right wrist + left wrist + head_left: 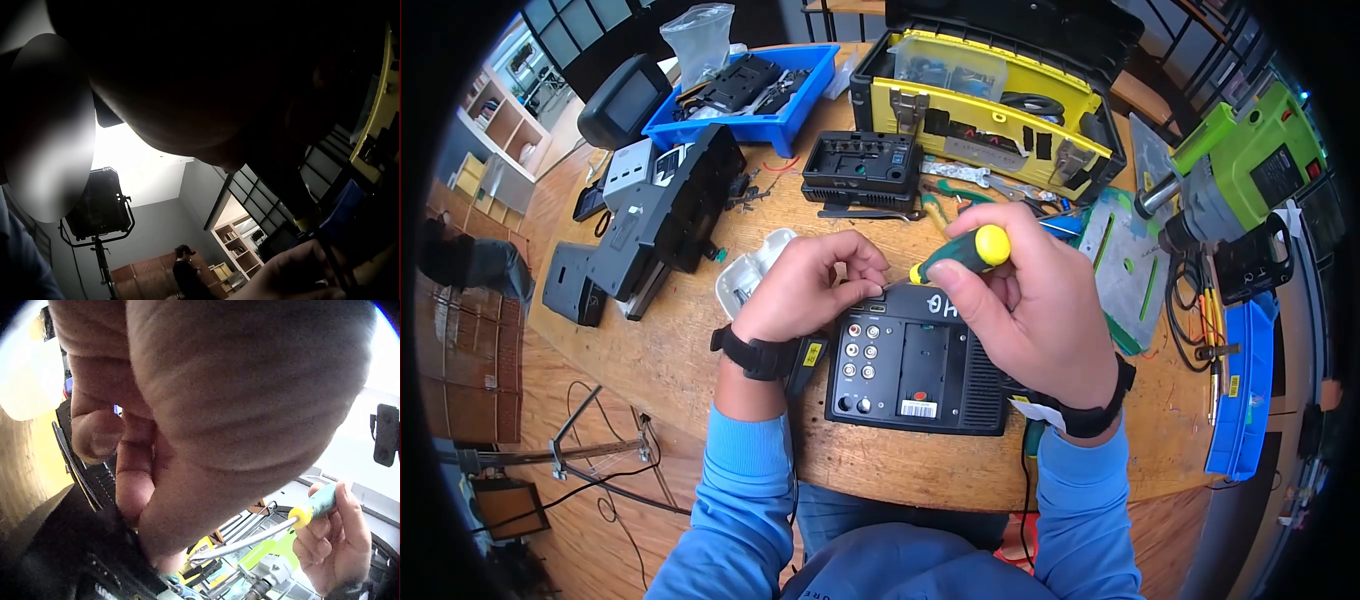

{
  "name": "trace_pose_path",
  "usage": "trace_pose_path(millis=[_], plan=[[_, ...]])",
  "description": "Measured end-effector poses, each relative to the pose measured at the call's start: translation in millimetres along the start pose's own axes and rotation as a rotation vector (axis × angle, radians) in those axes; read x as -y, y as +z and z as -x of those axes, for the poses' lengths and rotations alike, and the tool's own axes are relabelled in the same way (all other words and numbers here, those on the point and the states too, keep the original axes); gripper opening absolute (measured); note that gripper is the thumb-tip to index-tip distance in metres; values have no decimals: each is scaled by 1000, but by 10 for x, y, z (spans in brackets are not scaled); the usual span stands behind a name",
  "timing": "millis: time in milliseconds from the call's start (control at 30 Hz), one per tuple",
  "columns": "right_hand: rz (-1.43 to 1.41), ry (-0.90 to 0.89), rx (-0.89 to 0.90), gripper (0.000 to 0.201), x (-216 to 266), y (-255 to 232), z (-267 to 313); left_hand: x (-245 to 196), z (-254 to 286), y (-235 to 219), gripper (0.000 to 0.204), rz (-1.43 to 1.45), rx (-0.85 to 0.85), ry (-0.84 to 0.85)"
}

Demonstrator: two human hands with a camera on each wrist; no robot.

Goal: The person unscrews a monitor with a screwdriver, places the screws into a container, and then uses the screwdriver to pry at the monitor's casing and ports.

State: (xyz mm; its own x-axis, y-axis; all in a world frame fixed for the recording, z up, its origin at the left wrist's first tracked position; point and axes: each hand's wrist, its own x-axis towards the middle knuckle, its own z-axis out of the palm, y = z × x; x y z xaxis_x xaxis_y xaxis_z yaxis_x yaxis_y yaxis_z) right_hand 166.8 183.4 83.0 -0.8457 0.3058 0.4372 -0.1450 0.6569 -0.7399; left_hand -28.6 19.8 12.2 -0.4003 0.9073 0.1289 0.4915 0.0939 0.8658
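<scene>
A black device casing [985, 395] with round jacks and a barcode label lies on the wooden table in front of the person. Above its far edge the right hand [1040, 295] grips a screwdriver [967, 254] by its green and yellow handle. The metal shaft slants leftward to the left hand's fingertips, as the left wrist view also shows [250, 539]. The left hand [815, 280] is at the casing's upper left edge, fingers bent, thumb and index finger close together. I cannot tell what lies between them. In the right wrist view, the right hand is mostly dark.
Behind the hands are another black module [860, 170] and an open yellow toolbox [1000, 140]. A blue tray [785, 130] of parts stands back left, near stacked black housings [685, 200]. A white dish [735, 285] lies beside the left hand. To the right is a green drill press [1250, 165].
</scene>
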Motion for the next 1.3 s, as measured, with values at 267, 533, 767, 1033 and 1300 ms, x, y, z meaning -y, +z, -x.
trace_pose_path(millis=[267,533,767,1033,1300], plan=[[49,15,9,34,32,13,-23,54,-1,18,20,62,-14,-23],[78,-10,19,33,49,17,-35,-6,2,-6,21,120,47,-85],[123,-57,14,33,42,22,-28,6,-3,-1,22,169,59,-96],[137,-90,-49,27,-1,96,-14,9,0,28,20,209,49,-106],[157,-35,23,35,92,91,-33,-5,14,-9,14,108,48,-44]])
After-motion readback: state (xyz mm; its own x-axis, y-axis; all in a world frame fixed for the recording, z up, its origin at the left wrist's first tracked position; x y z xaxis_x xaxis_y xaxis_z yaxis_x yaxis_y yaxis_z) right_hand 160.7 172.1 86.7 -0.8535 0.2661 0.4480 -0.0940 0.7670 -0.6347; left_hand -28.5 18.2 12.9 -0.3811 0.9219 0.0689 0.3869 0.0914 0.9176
